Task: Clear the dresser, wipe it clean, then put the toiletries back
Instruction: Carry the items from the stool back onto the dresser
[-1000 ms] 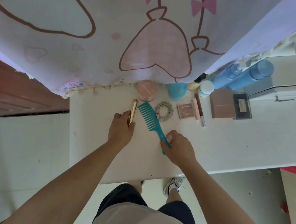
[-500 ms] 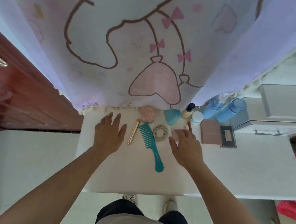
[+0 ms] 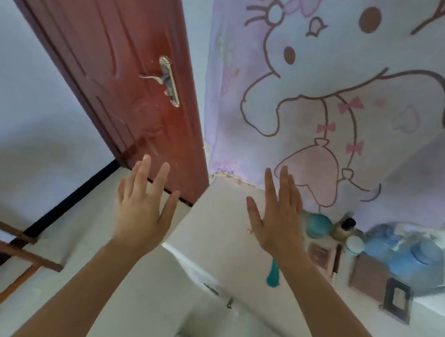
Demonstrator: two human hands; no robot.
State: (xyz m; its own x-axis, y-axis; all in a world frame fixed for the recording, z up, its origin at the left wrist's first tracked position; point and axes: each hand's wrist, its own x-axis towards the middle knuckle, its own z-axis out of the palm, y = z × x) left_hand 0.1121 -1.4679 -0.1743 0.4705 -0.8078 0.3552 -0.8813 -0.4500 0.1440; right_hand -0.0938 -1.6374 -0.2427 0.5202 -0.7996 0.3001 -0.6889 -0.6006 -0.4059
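Past my left fingers (image 3: 143,177) stands a red-brown door (image 3: 105,39) with a metal lever handle (image 3: 167,80). Left of them a pale wall (image 3: 14,84) meets a black skirting strip (image 3: 38,224) beside a brown wooden frame (image 3: 7,246). Above my right fingers (image 3: 284,187) a lilac cartoon cloth (image 3: 369,74) hangs behind the white dresser (image 3: 216,224). Pale floor (image 3: 76,239) lies under my left fingers.

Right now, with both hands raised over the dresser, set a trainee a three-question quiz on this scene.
1. True or false: the left hand grips the teal comb.
2. Which of these stands nearest the picture's right edge on the dresser? A) blue bottles B) teal jar C) white-capped bottle
3. Fill in: the right hand holds ___.

Key: 1 false; 2 A; 3 nothing.
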